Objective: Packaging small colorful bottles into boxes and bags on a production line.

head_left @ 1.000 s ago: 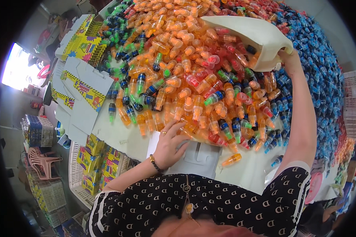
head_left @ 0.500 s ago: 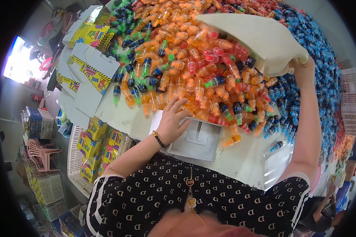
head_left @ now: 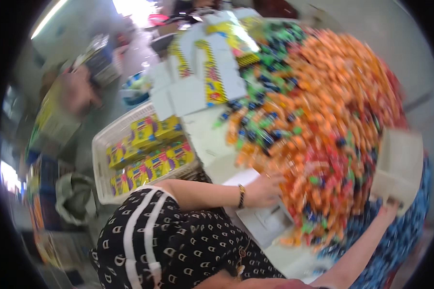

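My right hand (head_left: 391, 210) is closed round the handle of a large cream plastic scoop (head_left: 400, 161), held over the right side of a heap of small bottles. The bottles nearest the scoop are orange bottles (head_left: 332, 91), red bottles (head_left: 325, 166) and blue bottles (head_left: 405, 236). My left hand (head_left: 263, 190) rests at the far edge of a shallow open white box (head_left: 263, 226). Its fingers stretch toward the orange bottles, slightly smeared by motion, and it seems to hold nothing.
Flat white and yellow printed cartons (head_left: 210, 77) lie on the table's left part. A white plastic basket (head_left: 100, 159) with several yellow packed boxes (head_left: 142, 132) stands beside the table. Green bottles with dark caps (head_left: 279, 41) border the heap at the far side.
The view has swung left, showing more of the basket and the room. The scoop, still in my right hand, now appears more upright. My left hand stays by the white box.
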Demonstrator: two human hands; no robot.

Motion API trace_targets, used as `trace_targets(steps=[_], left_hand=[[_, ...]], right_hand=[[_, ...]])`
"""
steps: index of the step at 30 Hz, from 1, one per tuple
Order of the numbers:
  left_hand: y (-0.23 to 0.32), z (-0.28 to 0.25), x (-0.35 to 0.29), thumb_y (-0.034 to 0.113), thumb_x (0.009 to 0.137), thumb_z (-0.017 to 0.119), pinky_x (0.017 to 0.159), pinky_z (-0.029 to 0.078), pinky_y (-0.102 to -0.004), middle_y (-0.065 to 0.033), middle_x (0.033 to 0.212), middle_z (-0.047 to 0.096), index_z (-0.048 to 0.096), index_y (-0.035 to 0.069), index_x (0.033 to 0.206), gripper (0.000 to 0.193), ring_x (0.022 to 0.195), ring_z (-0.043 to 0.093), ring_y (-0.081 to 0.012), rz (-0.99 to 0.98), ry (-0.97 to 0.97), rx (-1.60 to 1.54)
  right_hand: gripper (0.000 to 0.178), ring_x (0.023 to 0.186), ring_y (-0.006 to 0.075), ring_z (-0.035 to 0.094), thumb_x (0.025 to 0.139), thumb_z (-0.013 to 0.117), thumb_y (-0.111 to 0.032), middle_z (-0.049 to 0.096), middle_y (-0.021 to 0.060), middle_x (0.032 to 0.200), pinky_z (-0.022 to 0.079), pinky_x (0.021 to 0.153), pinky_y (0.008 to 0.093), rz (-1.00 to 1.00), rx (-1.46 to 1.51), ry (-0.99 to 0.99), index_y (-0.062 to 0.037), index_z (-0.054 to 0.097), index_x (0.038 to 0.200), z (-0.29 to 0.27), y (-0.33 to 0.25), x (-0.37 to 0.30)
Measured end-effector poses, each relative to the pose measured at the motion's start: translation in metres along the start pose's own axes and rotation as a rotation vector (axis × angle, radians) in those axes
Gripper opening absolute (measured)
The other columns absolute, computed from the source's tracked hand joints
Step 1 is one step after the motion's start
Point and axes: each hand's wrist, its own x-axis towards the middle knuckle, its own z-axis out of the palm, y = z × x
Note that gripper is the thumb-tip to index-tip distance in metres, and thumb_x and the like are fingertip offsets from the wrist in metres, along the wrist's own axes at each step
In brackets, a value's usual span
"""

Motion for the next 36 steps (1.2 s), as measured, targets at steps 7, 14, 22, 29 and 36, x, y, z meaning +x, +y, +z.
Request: trace_targets(steps=[7,14,22,29,36], left_hand=[[0.017,-0.009,-0.017,0.023,0.085,0.062,0.105,0.032,-0.0499,-0.0146,0.136,0.045,0.066,0.010,0.093,0.016,0.134,0.033,-0.0349,-0.081,0.037,-0.006],[0.001,0.001,-0.005,0.023,0.084,0.062,0.102,0.038,-0.0469,-0.0147,0.126,0.053,0.067,0.012,0.090,0.014,0.127,0.042,-0.0352,0.039,0.090,0.060],[0.007,-0.013,-0.010,0.022,0.082,0.063,0.101,0.034,-0.0494,-0.0130,0.122,0.056,0.069,0.011,0.092,0.016,0.124,0.044,-0.0340,-0.001,0.045,-0.004],[0.036,-0.019,-0.055,0.023,0.085,0.064,0.104,0.030,-0.0528,-0.0111,0.128,0.053,0.067,0.011,0.097,0.018,0.129,0.040,-0.0331,0.009,-0.044,0.027],[0.045,-0.024,-0.078,0.022,0.086,0.063,0.107,0.026,-0.0554,-0.0110,0.129,0.053,0.066,0.011,0.102,0.020,0.128,0.040,-0.0347,-0.004,-0.008,0.055]], right_hand=[[0.048,0.130,0.0320,0.039,0.096,0.048,-0.020,0.040,0.0171,0.141,0.034,0.105,0.0529,0.226,-0.129,-0.109,-0.0030,0.037,0.139,0.075,0.067,-0.005],[0.054,0.135,0.0252,0.037,0.094,0.051,-0.010,0.038,0.0161,0.145,0.030,0.110,0.0377,0.067,-0.539,-0.619,0.0024,0.033,0.143,0.118,0.072,-0.165],[0.044,0.128,0.0208,0.046,0.094,0.052,-0.001,0.049,0.0140,0.138,0.036,0.107,0.0318,-0.199,-0.728,-0.412,0.0025,0.043,0.137,0.056,0.078,-0.249],[0.037,0.122,0.0201,0.051,0.094,0.053,-0.003,0.054,0.0122,0.132,0.040,0.103,0.0307,-0.294,-0.845,-0.349,0.0007,0.051,0.131,0.037,0.078,-0.284],[0.035,0.117,0.0264,0.055,0.091,0.058,-0.008,0.059,0.0143,0.124,0.043,0.098,0.0324,-0.699,-1.096,-0.526,-0.0042,0.056,0.125,0.116,0.091,-0.294]])
